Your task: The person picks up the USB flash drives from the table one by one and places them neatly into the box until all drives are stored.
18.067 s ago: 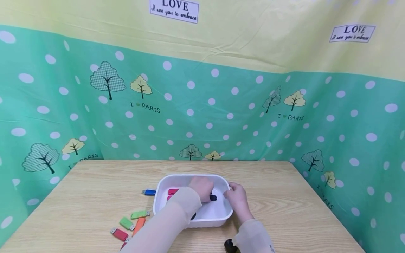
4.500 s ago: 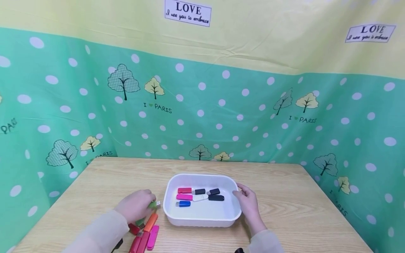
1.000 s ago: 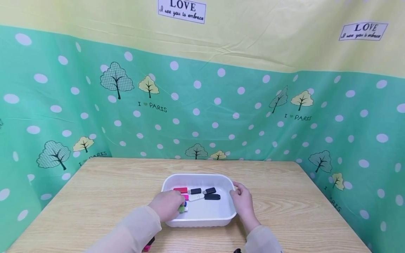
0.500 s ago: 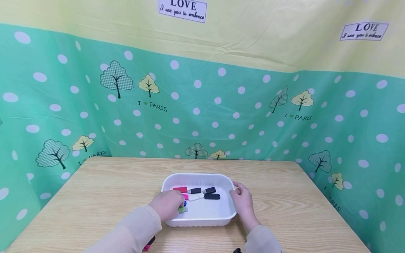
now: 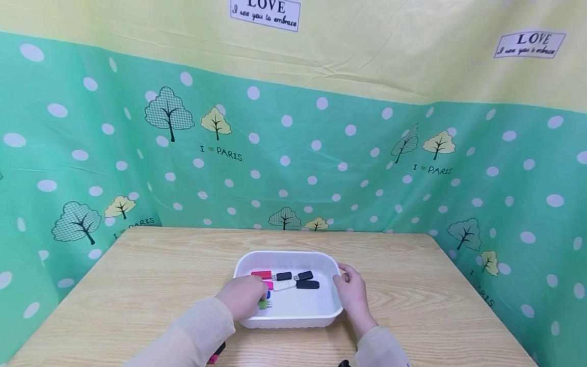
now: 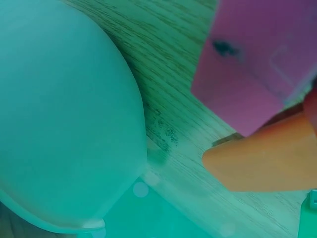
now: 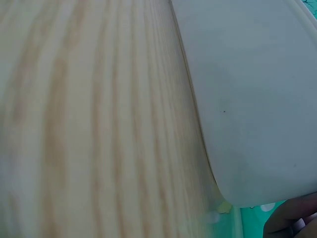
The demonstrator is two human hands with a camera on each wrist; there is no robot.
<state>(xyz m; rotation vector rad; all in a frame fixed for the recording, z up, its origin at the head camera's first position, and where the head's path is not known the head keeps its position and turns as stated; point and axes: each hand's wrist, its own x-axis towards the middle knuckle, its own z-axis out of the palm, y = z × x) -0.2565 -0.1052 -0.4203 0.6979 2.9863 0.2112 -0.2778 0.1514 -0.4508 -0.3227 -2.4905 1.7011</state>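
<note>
My left hand (image 5: 244,297) reaches over the left wall of a white plastic bin (image 5: 298,322) and pinches a green USB stick (image 5: 264,304), whose metal plug points right along the floor. My right hand (image 5: 352,291) grips the bin's right rim, thumb inside. Behind the green stick lie a blue USB stick (image 5: 268,294), partly covered by the left hand, a pink one (image 5: 269,285), a white one (image 5: 285,285) and a long black one (image 5: 308,285). The back row holds a red stick (image 5: 261,275) and two black ones (image 5: 284,276).
In the left wrist view, a pink USB stick (image 6: 247,74) and an orange one (image 6: 267,158) lie on the table outside the bin. The left forearm hides most of that pile in the head view. A patterned curtain (image 5: 284,153) stands behind the wooden table (image 5: 412,285).
Over the longer span, blue and green sticks have come into the bin, and the left hand moved from the table pile to the bin. During the last second the hands have barely moved.
</note>
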